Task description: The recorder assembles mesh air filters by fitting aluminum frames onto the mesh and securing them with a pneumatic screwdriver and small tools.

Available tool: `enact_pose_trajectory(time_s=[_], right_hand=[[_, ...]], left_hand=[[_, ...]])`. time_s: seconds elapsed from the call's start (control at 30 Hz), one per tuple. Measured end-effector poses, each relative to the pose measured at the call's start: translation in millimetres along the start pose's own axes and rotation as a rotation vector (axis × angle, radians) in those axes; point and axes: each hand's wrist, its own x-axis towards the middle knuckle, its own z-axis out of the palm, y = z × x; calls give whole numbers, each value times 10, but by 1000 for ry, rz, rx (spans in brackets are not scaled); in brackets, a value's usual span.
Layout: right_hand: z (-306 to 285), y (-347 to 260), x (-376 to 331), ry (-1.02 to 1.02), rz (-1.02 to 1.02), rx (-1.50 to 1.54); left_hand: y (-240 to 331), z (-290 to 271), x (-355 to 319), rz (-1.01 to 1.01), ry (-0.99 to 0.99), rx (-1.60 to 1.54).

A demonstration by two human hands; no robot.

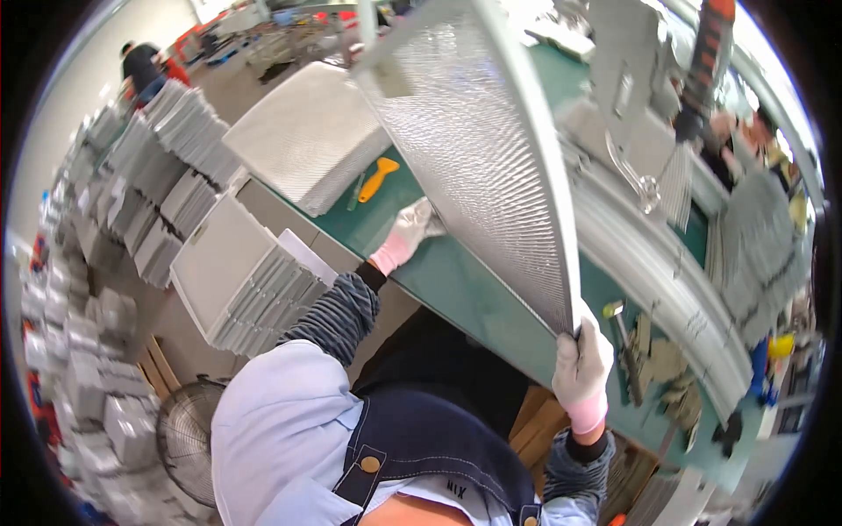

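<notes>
A large panel (478, 140) with a silvery, finely ribbed face and a pale metal frame stands tilted up over the green worktable (465, 280). My right hand (583, 364), in a white glove with a pink cuff, is closed on its near corner, thumb on the face side. My left hand (412, 232), gloved the same way, is at the panel's left edge just above the tabletop. Its fingers are drawn together against that edge, with the tips partly hidden. Beyond this hand lie a yellow-handled scraper (379, 180) and a thin green-handled tool (356, 191).
A stack of similar mesh panels (307, 131) sits on the table's far left. Framed panels (237, 272) are piled beside the table, near a floor fan (189, 434). To the right are a hammer (625, 351), long metal profiles (667, 280) and a hanging power driver (706, 66).
</notes>
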Motion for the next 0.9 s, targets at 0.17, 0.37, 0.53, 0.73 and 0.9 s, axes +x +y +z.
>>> enact_pose_trajectory(time_s=[0.17,0.37,0.53,0.73,0.9], right_hand=[[211,-20,9,266,34,73],[670,1033,357,93,470,416],[1143,1409,229,-164,571,924],[1152,1580,-64,-124,654,861],[1275,1419,-6,-136,583,669]], left_hand=[[299,-307,-475,107,210,277],[1850,246,-1630,463,697,764],[1907,449,-1672,796,295,1020],[1708,372,-1503,747,229,999],[1727,188,-1609,686,515,1024]])
